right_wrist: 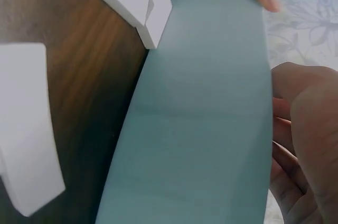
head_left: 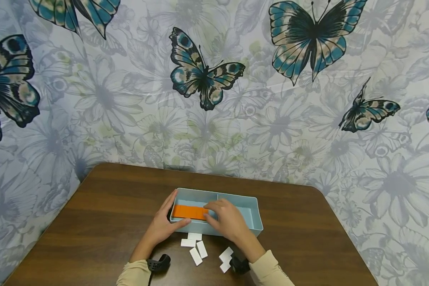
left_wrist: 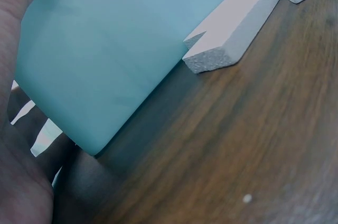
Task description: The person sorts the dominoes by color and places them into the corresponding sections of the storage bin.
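A light blue divided box (head_left: 224, 229) stands on the wooden table. In its left compartment lies a row of flat orange blocks (head_left: 187, 212), seen in the head view. My left hand (head_left: 161, 226) grips the box's left end, thumb over the front rim and fingers around the far side. Reaching over the front wall, my right hand (head_left: 228, 220) pinches the right end of the orange row between thumb and fingers. Both wrist views show mostly the box's outer wall (left_wrist: 100, 60), and the right wrist view shows curled right fingers (right_wrist: 285, 168) behind it.
Several white blocks (head_left: 196, 256) lie before the box, one against its front wall. More white blocks (head_left: 226, 254) lie by the right wrist. The table's far edge (head_left: 207, 174) meets a butterfly-patterned cloth (head_left: 200, 131).
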Tool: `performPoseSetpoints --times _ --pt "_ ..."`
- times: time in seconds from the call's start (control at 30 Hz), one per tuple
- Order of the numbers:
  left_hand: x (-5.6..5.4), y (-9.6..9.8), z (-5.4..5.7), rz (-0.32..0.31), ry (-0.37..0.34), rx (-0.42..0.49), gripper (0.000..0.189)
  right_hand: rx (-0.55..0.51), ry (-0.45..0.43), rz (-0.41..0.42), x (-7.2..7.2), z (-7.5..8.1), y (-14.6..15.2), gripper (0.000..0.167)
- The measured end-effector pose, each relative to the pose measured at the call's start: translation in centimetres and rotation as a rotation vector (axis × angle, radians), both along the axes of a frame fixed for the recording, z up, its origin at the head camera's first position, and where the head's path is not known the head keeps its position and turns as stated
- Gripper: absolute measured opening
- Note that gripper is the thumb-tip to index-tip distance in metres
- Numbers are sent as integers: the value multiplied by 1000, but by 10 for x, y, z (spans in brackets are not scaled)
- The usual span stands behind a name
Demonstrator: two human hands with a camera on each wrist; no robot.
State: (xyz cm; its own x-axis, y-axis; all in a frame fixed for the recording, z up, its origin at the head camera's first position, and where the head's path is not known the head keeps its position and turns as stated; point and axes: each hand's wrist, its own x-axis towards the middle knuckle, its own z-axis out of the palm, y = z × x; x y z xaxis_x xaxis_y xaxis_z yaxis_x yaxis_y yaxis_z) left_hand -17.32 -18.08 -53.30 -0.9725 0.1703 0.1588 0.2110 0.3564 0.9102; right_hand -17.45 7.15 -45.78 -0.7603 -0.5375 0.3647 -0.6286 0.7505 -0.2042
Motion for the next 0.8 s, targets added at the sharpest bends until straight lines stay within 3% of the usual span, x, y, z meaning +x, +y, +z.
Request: performPoseSetpoints --times 0.23,0.5,0.8 --pt "-1 1 1 8 -9 3 106 -83 27 -6 13 0 3 23" --pt "-2 1 0 2 12 13 105 -193 117 56 27 -5 6 24" --pt "-2 1 0 15 10 -8 107 -256 180 -10 33 -15 30 36"
